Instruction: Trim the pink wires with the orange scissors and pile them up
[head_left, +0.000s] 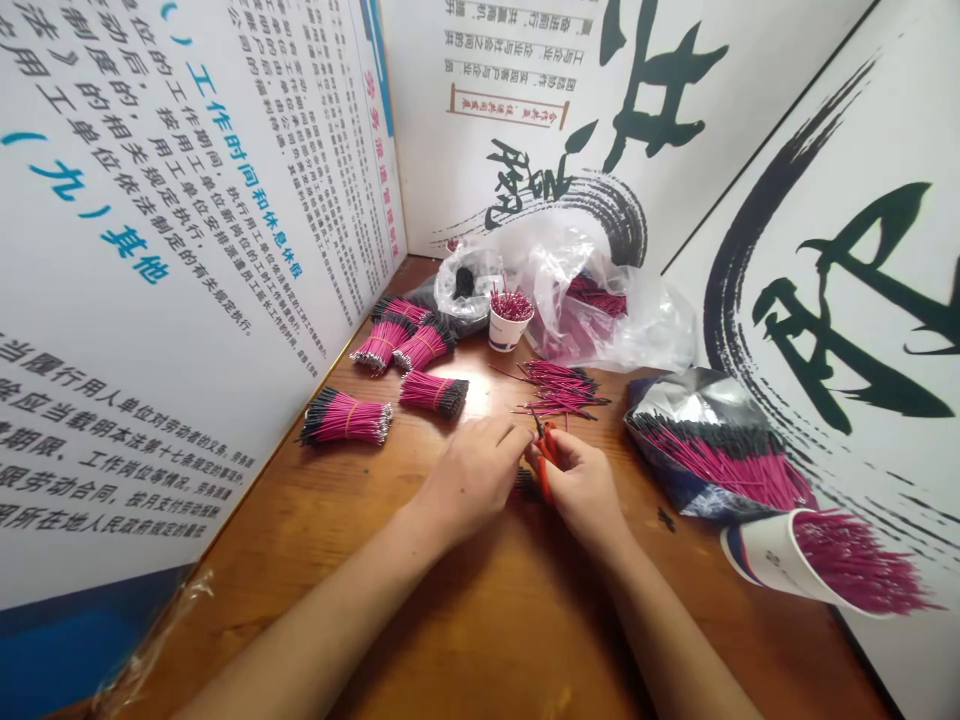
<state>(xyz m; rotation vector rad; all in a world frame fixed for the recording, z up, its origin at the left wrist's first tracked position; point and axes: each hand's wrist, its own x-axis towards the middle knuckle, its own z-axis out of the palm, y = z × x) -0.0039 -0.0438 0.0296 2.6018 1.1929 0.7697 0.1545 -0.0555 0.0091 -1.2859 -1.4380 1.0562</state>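
Observation:
My right hand (589, 490) is closed around small pliers (548, 462) with orange-red handles and dark jaws pointing away from me. Right beside the jaws, my left hand (474, 468) has its thumb and fingers pinched together; whatever is between them is too small to make out. Small black pieces (525, 484) lie on the table below and between the hands, partly hidden by them. Just beyond the fingertips is a loose heap of pink wires (561, 388) with black ends.
Banded wire bundles (349, 418) lie at the left on the wooden table (465, 620). An upright paper cup (505, 334) of wires stands behind, near clear plastic bags (660, 325). To the right are an open bag of wires (720, 465) and a tipped paper cup (765, 550). Printed panels enclose the table.

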